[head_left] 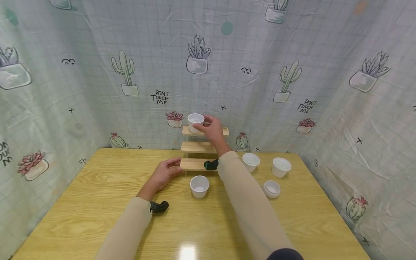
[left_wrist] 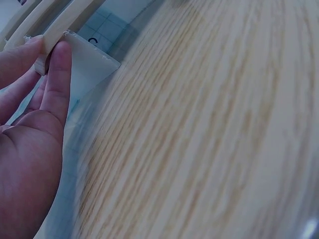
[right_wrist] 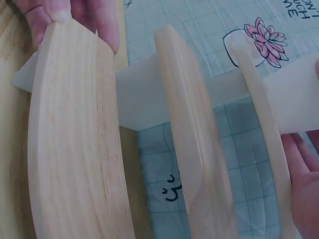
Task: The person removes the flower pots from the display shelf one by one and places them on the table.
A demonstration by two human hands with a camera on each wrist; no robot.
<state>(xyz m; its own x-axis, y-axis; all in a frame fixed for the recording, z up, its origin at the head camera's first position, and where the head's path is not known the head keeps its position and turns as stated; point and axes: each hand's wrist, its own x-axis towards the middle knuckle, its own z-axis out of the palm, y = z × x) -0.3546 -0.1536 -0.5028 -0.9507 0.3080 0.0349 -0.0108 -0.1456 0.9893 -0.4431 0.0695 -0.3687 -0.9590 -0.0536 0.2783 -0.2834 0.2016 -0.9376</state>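
A white cup (head_left: 192, 125) stands at the left end of the top shelf of a three-tier wooden stand, and my right hand (head_left: 213, 130) grips it from the right side. My left hand (head_left: 162, 175) pinches the left end of the stand's lowest shelf (head_left: 196, 164). In the left wrist view, the left thumb and fingers lie on opposite faces of that shelf plank (left_wrist: 75, 20). The right wrist view shows the lowest shelf (right_wrist: 79, 129) close up, with the middle shelf (right_wrist: 187, 134) beyond. Just in front of the stand, another white cup (head_left: 199, 191) sits upright on the table.
Right of the stand are more white cups: one near it (head_left: 251, 165), one farther right (head_left: 280, 169), and a shorter stacked-looking one (head_left: 271, 192) nearer the front. A wooden table (head_left: 107, 187) lies under everything. A cactus-print curtain (head_left: 156, 65) hangs behind and along both sides.
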